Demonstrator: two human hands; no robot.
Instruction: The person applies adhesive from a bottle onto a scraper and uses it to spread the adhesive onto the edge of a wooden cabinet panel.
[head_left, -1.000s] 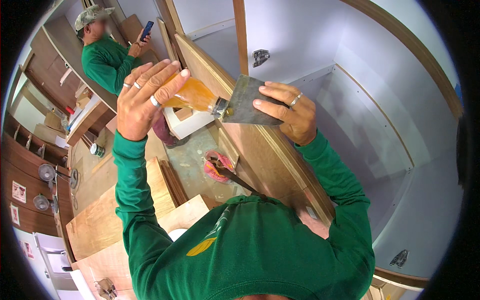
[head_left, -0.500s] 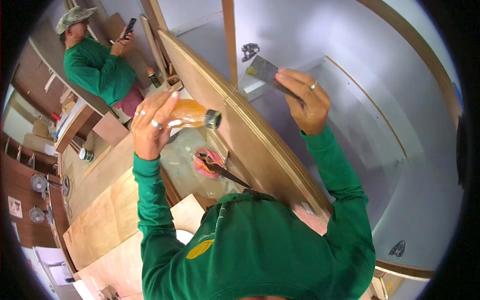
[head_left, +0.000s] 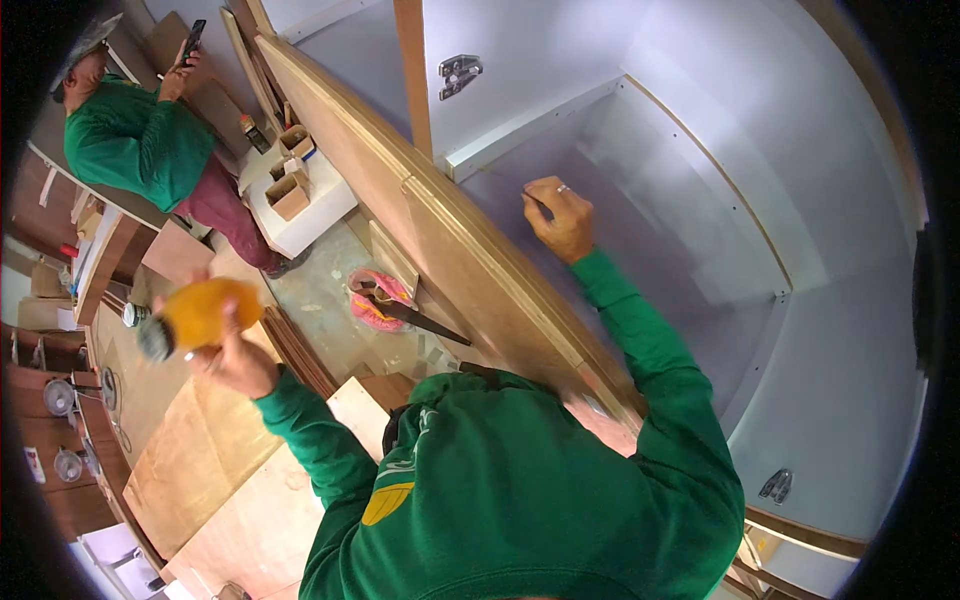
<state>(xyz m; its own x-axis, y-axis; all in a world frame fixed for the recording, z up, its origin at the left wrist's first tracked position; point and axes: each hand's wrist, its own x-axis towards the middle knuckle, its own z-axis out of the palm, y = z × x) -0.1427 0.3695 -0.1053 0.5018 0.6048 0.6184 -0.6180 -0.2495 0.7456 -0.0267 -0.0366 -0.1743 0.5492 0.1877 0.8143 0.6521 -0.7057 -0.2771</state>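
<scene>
My left hand [head_left: 245, 362] is wrapped round a clear bottle [head_left: 205, 312] of orange-yellow liquid. The bottle lies tilted and blurred, its dark cap end toward the lower left. Inside the pale cabinet, my right hand [head_left: 565, 225] is closed, a ring on one finger. Between its fingers only a dark sliver of the flat scraper [head_left: 545, 211] shows; the rest is hidden. Below this hand is the cabinet's inner panel [head_left: 650, 240]; I cannot tell whether the scraper touches it. A wood-edged panel [head_left: 430, 210] stands between my two arms.
Metal hinges [head_left: 460, 76] sit on the cabinet wall. A pink bag [head_left: 375, 300] with a handsaw [head_left: 430, 322] stands on the floor beside the panel. Farther left, a person [head_left: 140, 150] in a green top holds a phone, near a white surface [head_left: 310, 215] with small boxes.
My left hand has swung left and down with the bottle, whose cap end now points left instead of right. My right hand has moved lower and left, and the scraper's broad face is out of sight.
</scene>
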